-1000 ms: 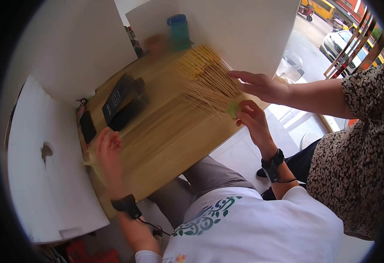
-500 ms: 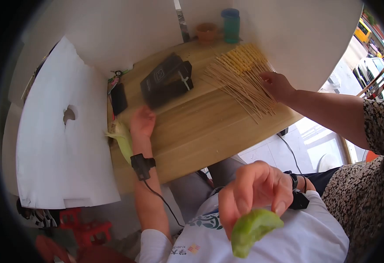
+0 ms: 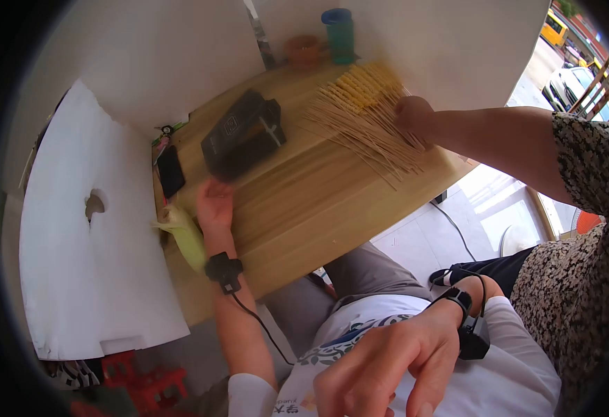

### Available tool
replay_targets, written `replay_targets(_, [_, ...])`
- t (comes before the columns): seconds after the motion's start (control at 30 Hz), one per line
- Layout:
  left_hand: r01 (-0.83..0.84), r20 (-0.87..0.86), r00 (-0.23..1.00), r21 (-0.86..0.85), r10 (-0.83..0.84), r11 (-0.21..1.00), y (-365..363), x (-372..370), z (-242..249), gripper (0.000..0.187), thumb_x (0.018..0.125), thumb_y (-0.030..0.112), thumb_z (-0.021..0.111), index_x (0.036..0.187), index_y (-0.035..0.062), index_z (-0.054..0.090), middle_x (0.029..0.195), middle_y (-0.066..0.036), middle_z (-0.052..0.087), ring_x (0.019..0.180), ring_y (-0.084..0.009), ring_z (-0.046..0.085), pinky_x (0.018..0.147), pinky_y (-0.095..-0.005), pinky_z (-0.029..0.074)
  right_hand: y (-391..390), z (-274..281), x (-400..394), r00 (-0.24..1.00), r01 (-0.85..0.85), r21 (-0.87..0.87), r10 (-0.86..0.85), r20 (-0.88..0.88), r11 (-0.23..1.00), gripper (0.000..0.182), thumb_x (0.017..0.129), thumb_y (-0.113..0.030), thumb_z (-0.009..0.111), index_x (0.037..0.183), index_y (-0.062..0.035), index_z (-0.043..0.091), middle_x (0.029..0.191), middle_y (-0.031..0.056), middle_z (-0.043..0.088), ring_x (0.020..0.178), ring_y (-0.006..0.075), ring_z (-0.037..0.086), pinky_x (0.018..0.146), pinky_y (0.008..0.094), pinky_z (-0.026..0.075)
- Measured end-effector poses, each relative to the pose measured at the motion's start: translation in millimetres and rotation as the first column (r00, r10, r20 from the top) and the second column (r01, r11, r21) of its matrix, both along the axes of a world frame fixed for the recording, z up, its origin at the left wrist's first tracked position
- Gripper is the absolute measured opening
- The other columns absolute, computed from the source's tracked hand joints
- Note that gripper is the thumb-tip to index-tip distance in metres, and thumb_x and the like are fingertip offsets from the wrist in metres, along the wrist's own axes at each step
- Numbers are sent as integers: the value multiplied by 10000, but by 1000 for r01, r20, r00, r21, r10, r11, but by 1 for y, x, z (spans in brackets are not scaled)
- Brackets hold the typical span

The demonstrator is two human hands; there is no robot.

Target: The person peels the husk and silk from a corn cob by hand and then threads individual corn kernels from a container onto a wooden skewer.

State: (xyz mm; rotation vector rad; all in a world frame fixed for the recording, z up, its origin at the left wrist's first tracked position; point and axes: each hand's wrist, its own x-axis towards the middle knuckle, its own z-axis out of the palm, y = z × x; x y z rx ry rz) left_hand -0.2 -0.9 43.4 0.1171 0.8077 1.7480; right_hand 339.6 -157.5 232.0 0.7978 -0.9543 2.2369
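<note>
My left hand (image 3: 215, 203) rests on the wooden table (image 3: 283, 215), loosely curled, with nothing visible in it. Just beyond its fingertips lies a black bag (image 3: 231, 132). Beside my left wrist is an ear of corn in pale green husk (image 3: 188, 240). My right hand (image 3: 391, 361) is raised close to the camera at the bottom, over the white shirt, with bent fingers. Whatever its fingertips hold is hidden below the frame edge.
Another person's hand (image 3: 414, 118) touches wooden skewers (image 3: 367, 139), several bearing yellow pieces (image 3: 363, 87). Behind stand a blue-green cup (image 3: 339, 38) and an orange bowl (image 3: 303, 52). A phone (image 3: 170, 172) lies at the left edge, beside a white board (image 3: 61, 243).
My right hand has come lower and nearer the camera, and the green piece in it has gone out of sight. The view has shifted; my left hand stays near the bag.
</note>
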Motion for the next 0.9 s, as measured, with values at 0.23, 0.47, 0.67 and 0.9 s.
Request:
replay_targets(0.23, [17,-46,999,66,-14,998,-6,-4,-4,57,887,66,591,916,23,568,813,-43,544,697,-154,480,668,-304,409,-18,4,-2,999,47,43,-47,16,998,342,962,-219,581,1106,87,630,995,152,591,703,141,521,609,257,437])
replay_targets(0.47, [133,-79,989,173,-121,976,-7,-12,-11,51,886,82,597,886,37,572,827,-35,542,720,-153,479,680,-302,407,-33,4,2,986,151,97,-142,-90,984,373,908,-221,670,1089,103,625,958,121,620,636,103,508,539,224,407])
replay_targets(0.67, [112,-62,993,196,-102,974,-10,-13,-15,101,883,78,599,968,28,579,846,-50,548,744,-169,502,708,-316,424,-47,-1,1,987,149,61,-145,-76,987,466,782,-184,806,1079,119,614,961,125,625,610,63,482,503,184,381])
replay_targets(0.9, [87,-61,995,188,-77,978,-13,-7,-10,95,886,78,600,960,22,580,835,-56,569,736,-174,509,715,-318,429,-55,-5,8,999,40,-24,-40,10,999,533,745,-153,825,1118,129,569,1009,142,610,654,59,481,514,183,379])
